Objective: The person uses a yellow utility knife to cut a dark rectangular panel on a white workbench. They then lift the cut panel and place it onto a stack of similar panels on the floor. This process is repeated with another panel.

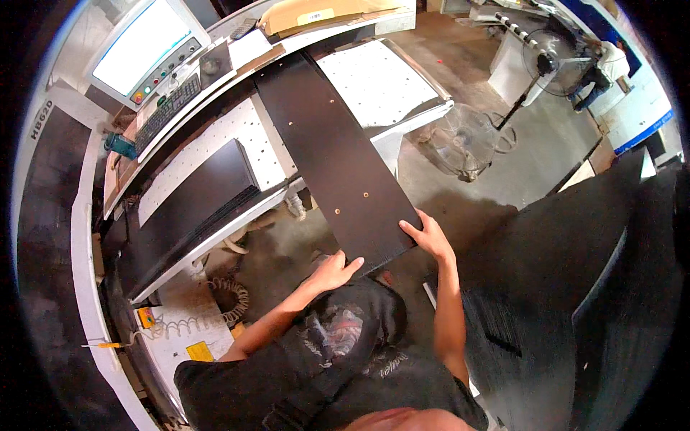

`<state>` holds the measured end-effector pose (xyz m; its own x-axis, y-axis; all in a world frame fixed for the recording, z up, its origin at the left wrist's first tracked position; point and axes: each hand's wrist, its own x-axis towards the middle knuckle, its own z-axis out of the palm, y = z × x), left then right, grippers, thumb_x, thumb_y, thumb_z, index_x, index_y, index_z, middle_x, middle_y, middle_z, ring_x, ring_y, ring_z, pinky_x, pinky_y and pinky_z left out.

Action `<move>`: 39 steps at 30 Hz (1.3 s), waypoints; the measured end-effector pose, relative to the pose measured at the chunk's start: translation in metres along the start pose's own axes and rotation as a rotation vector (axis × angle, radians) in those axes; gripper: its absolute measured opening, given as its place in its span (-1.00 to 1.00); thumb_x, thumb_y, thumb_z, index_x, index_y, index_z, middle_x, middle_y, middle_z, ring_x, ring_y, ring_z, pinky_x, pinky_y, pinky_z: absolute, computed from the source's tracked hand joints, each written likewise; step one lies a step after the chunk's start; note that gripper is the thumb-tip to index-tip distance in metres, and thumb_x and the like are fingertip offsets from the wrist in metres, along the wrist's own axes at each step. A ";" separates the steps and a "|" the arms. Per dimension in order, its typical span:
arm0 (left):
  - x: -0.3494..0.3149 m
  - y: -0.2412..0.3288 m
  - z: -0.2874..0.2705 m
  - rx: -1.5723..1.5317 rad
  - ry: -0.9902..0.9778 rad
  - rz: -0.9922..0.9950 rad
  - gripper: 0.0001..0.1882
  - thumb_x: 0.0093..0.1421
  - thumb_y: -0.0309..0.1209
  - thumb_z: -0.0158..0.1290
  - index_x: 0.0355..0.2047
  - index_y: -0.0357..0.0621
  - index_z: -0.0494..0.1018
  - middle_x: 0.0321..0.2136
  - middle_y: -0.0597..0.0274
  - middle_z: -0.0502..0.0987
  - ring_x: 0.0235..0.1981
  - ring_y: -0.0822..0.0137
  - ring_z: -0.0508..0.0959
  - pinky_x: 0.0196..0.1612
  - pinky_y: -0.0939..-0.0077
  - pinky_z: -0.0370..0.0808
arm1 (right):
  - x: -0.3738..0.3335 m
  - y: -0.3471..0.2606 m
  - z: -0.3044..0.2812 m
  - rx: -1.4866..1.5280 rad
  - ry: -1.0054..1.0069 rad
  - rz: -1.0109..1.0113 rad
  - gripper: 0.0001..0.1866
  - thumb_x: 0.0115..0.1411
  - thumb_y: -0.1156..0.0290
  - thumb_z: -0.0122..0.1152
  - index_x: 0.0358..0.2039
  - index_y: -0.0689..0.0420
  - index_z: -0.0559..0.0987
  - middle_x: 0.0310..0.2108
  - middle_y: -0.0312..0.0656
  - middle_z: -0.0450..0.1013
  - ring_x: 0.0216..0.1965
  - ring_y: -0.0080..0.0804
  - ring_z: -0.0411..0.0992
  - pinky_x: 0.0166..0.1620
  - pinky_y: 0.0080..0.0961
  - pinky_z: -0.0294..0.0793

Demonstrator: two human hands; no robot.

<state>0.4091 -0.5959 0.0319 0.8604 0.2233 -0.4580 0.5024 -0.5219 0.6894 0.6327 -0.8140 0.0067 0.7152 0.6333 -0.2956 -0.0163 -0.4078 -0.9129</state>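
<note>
A long dark board (327, 151) with small drilled holes reaches from the machine's white perforated table (377, 79) toward me. My left hand (336, 270) grips its near edge on the left corner. My right hand (430, 235) holds the same near edge at the right corner, fingers on top. The board's near end hangs past the table, over the floor.
A stack of dark boards (190, 205) lies on the left perforated table. A control screen (140, 47) and keyboard (167, 109) stand at the back left. A tall pile of dark panels (575, 287) stands at my right. Two floor fans (463, 140) and another person (604, 72) are farther off.
</note>
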 end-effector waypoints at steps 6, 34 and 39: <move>0.022 0.007 -0.079 0.281 -0.492 -0.008 -0.28 0.46 0.20 -0.06 -0.01 -0.36 0.54 -0.16 -0.33 0.66 -0.02 -0.27 0.66 0.02 -0.06 0.56 | -0.002 -0.024 -0.011 0.086 -0.077 0.045 -0.33 0.30 0.26 0.46 0.31 0.36 0.49 0.05 -0.04 0.63 0.07 -0.36 0.56 0.20 -0.37 0.51; 0.328 -0.089 -0.251 -1.086 0.763 0.349 -0.11 0.58 -0.12 -0.07 0.61 -0.24 -0.34 0.63 0.00 -0.27 0.62 0.13 -0.20 0.61 0.17 -0.19 | 0.420 -0.208 0.092 -0.012 -0.131 -0.008 -0.15 0.25 0.36 0.49 0.44 0.42 0.30 0.28 0.10 0.47 0.26 -0.18 0.46 0.36 -0.32 0.38; 0.333 -0.079 -0.253 -1.182 0.692 0.395 -0.09 0.58 -0.12 -0.09 0.61 -0.22 -0.40 0.63 0.01 -0.38 0.63 0.12 -0.25 0.61 0.17 -0.20 | 0.431 -0.192 0.081 0.043 -0.120 -0.035 -0.27 0.31 0.44 0.40 0.42 0.36 0.35 0.24 0.00 0.51 0.23 -0.24 0.46 0.35 -0.36 0.37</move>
<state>0.6770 -0.2721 -0.0335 0.6531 0.7573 -0.0041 -0.2984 0.2623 0.9177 0.8874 -0.4088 0.0319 0.6273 0.7218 -0.2924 -0.0246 -0.3569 -0.9338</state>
